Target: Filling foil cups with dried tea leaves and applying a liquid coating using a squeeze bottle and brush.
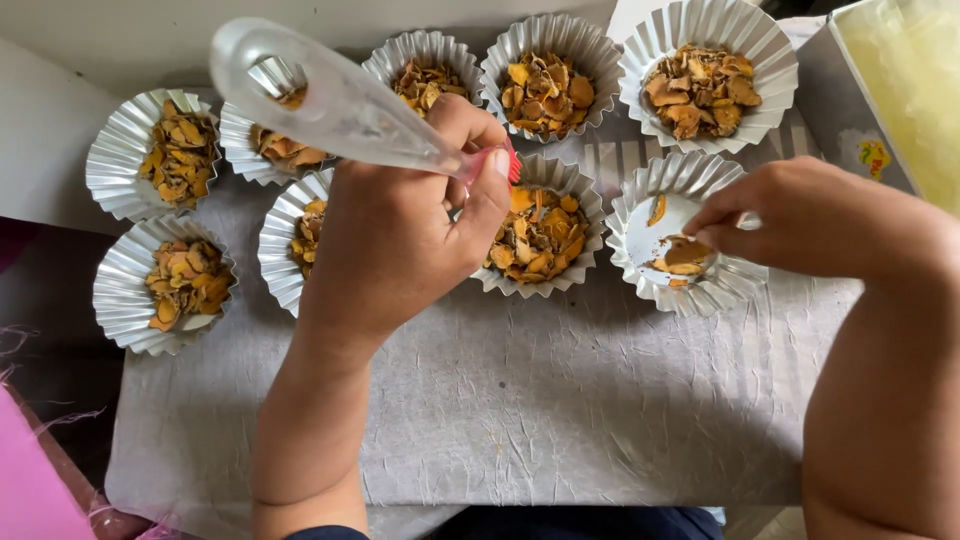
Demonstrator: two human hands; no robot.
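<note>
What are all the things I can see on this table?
Fluted silver foil cups: nine, shiny silver, in rows on the cloth.
Dried orange-yellow slices: heaped in eight cups; only a few in the cup at right.
Crinkled grey cloth: one, covering the table.
Clear plastic bottle with red cap: one, tilted, held above the cups.
Grey box with pale yellow inside: one, top right.
Pink thing: bottom left corner.
Left hand: grips the bottle.
Right hand: fingertips in the nearly empty cup.
</note>
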